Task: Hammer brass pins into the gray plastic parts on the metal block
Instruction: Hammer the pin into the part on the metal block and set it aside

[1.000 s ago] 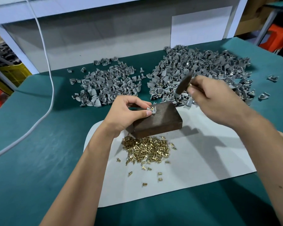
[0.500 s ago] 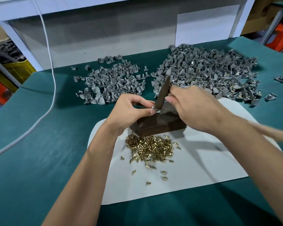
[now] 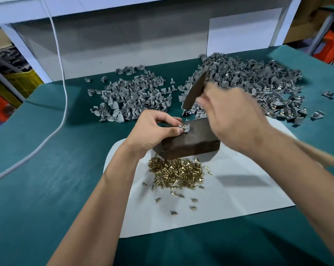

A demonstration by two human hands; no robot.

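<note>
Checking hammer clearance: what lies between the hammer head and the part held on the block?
Nothing: the head view shows only open air between hammer head and gray part.

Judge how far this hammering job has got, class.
Done, it seems: the right pile shows metal glints, so those parts look pinned. In hand: the left hand pinches a gray part with a brass pin on the metal block, while the right hand holds the hammer raised. Left: the left pile and the heap of brass pins.
</note>
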